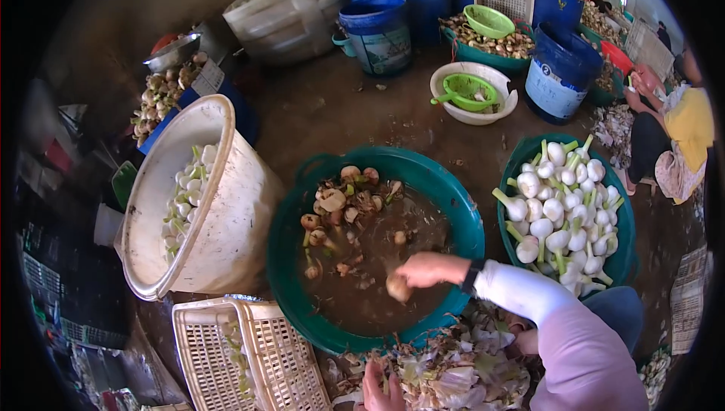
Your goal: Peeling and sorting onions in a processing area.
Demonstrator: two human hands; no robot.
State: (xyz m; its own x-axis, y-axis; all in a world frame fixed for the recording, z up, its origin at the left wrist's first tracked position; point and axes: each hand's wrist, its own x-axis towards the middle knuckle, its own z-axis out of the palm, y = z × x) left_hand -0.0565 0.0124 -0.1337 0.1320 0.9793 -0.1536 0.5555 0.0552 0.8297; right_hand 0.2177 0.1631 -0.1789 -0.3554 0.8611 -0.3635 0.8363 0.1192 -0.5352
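Observation:
My right hand (430, 269) reaches over the round green plastic tub (473, 207), its fingers on a brownish garlic bulb (399, 288) above muddy water. Unpeeled garlic bulbs (333, 200), dirty and with bits of root, lie at the tub's far left side. My left hand (380, 391) is low in the picture, near the heap of garlic skins (453, 374); its fingers look apart, and whether a thin stalk lies between them is unclear. To the right, peeled white garlic bulbs with green stems (552, 207) fill another green tub (626, 264).
A tall white tub (243, 213) with peeled garlic stands left, with a cream plastic basket (289, 349) below it. Blue buckets (376, 37) and a white basin (473, 119) holding a green strainer (467, 91) are farther away. A seated person (688, 122) works at the right.

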